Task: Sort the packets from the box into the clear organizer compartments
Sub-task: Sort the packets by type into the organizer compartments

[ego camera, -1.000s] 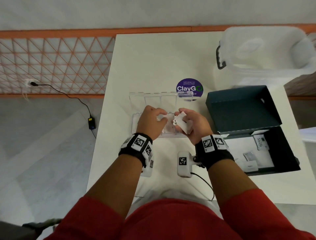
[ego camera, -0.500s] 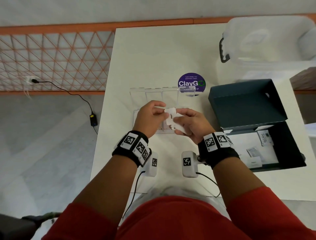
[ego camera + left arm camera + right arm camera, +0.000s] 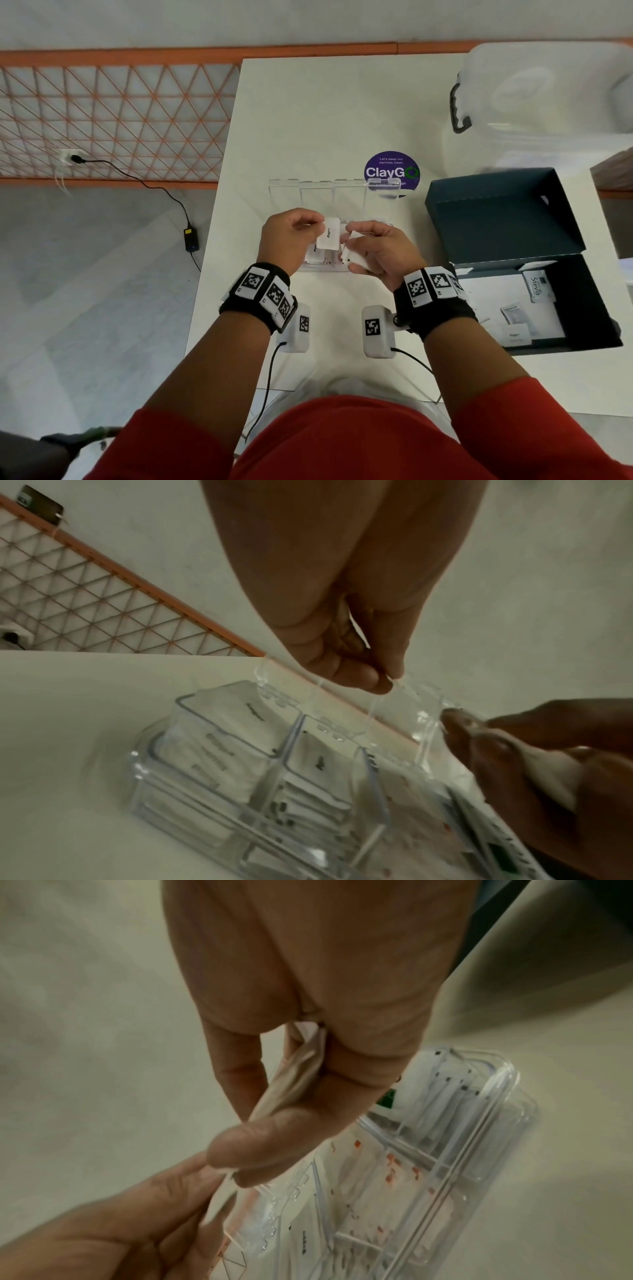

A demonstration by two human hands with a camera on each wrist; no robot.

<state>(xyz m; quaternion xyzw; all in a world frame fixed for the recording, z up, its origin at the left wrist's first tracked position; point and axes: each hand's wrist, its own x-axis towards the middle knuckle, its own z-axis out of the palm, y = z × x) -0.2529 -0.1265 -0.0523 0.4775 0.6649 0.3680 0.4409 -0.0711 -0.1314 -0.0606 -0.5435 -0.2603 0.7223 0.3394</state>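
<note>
Standing by an orange lattice rail (image 3: 113, 120), white table (image 3: 308, 113), grey floor (image 3: 85, 291).

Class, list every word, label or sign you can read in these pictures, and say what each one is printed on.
"ClayGo": purple round sticker on the white table.
"Let's keep our pantries clean": small print on the same sticker.
"Stevia": white packet in the dark box.
"Pepper", likely: packet pinched by the left hand; small.
Packets in the clear organizer: print too blurred.

Your head camera looks steeply down from above; both wrist cameras look close along your fingers, all sharing the clear organizer (image 3: 329, 263) beneath your grip.
</note>
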